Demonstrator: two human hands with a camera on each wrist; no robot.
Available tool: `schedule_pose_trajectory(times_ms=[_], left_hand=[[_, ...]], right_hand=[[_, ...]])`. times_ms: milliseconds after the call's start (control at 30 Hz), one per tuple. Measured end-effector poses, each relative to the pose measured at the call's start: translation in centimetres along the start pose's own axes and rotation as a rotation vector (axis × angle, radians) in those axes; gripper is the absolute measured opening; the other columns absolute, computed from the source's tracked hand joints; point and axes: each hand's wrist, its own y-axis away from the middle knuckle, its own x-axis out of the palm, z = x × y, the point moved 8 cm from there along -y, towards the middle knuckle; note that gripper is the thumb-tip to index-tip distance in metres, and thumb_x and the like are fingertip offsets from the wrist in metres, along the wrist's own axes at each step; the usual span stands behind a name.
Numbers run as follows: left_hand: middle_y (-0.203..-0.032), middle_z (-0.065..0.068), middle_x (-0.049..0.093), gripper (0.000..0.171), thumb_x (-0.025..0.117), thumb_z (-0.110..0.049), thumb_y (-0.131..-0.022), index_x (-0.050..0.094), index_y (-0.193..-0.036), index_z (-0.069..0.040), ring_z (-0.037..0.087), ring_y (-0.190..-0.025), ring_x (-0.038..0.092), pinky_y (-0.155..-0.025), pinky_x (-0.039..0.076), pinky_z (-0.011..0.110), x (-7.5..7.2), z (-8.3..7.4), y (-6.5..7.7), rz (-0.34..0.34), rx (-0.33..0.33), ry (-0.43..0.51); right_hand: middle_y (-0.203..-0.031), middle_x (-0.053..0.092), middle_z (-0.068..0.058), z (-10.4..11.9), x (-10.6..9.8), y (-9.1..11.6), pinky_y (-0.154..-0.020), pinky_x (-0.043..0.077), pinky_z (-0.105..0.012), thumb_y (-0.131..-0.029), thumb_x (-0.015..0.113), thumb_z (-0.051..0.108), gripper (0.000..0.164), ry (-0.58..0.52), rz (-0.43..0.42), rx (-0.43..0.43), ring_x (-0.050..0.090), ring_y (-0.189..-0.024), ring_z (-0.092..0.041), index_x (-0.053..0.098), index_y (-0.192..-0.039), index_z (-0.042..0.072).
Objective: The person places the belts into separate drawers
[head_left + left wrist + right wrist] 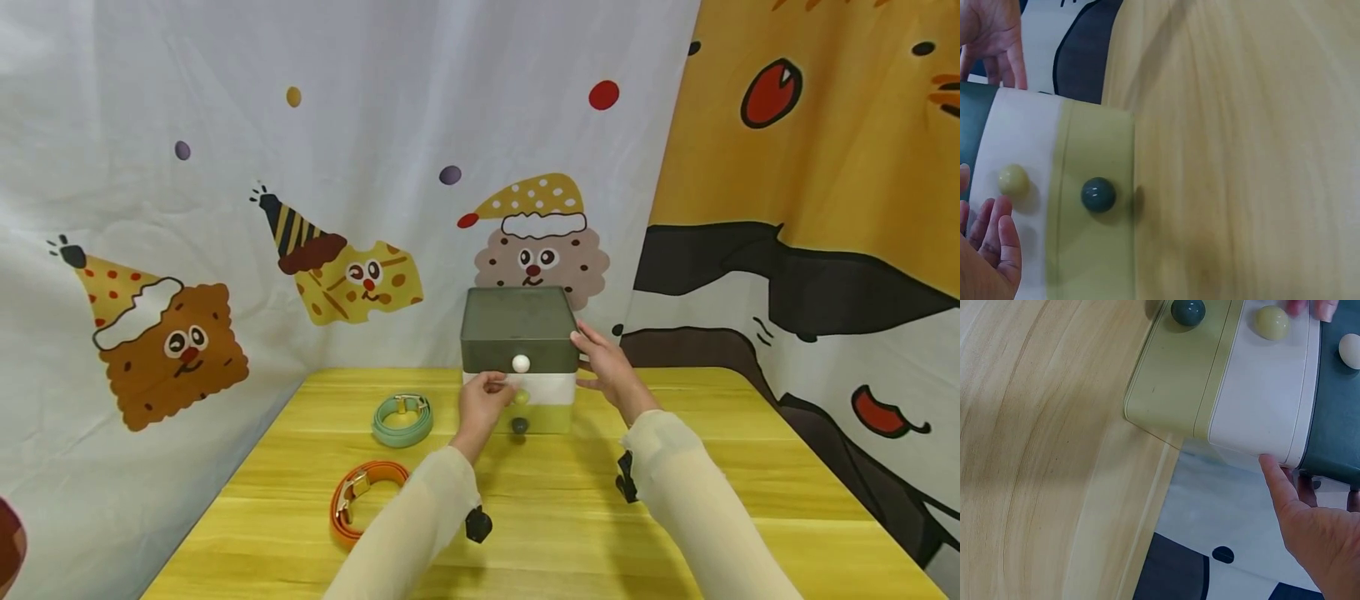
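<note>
A small three-tier drawer box (517, 315) stands at the back of the table. Its top drawer is dark green with a white knob (521, 363), the middle one white with a pale yellow knob (1014, 180), the bottom one yellow-green with a dark knob (1098, 194). In front of the white drawer is my left hand (482, 410), its fingers loosely bent beside the pale yellow knob, thumb and forefinger close to the seam under the green drawer. My right hand (609, 367) rests against the box's right side with its fingers extended.
Left of the box lies a coiled green belt (402, 421). Nearer the front is a coiled orange belt (347, 510) with a gold buckle, close to the left sleeve (420, 517). A printed curtain (375, 125) hangs right behind the wooden table (675, 517).
</note>
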Motion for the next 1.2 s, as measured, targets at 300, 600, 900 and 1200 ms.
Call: schedule_pose_trajectory(times_ms=[300,600,900,1200], left_hand=[[-0.086,0.010,0.070,0.021,0.081,-0.007,-0.082,0.071,-0.098,0.002,0.021,-0.080,0.064,-0.070,0.055,0.031,0.5,1.9,0.5,-0.037,0.011,-0.021],[-0.083,0.008,0.067,0.021,0.081,-0.007,-0.081,0.070,-0.097,0.001,0.022,-0.073,0.066,-0.065,0.056,0.030,1.1,3.0,0.7,-0.050,-0.027,-0.012],[-0.084,0.011,0.066,0.019,0.078,-0.004,-0.084,0.067,-0.100,0.001,0.036,-0.074,0.069,-0.074,0.058,0.048,1.7,3.3,0.7,-0.047,-0.096,0.057],[-0.080,0.009,0.067,0.018,0.077,-0.004,-0.085,0.067,-0.099,0.000,0.038,-0.074,0.069,-0.072,0.058,0.048,1.9,3.0,1.0,-0.041,-0.111,0.052]], right_hand=[[-0.164,0.015,-0.008,0.2,0.1,0.0,-0.109,0.030,-0.062,-0.104,0.047,0.045,0.064,0.006,-0.005,-0.006,0.025,-0.144,-0.042,0.015,-0.159,0.036],[-0.164,0.017,-0.006,0.0,0.3,-0.4,-0.109,0.030,-0.062,-0.103,0.049,0.046,0.064,0.002,-0.009,-0.003,0.027,-0.144,-0.041,0.018,-0.159,0.037],[-0.163,0.019,-0.007,0.1,0.1,-0.3,-0.109,0.030,-0.062,-0.104,0.048,0.045,0.064,-0.002,-0.016,0.002,0.028,-0.144,-0.041,0.018,-0.159,0.036],[-0.163,0.018,-0.007,-0.1,-0.2,-0.3,-0.108,0.032,-0.062,-0.104,0.048,0.045,0.063,0.003,-0.018,0.002,0.028,-0.144,-0.040,0.017,-0.158,0.037]])
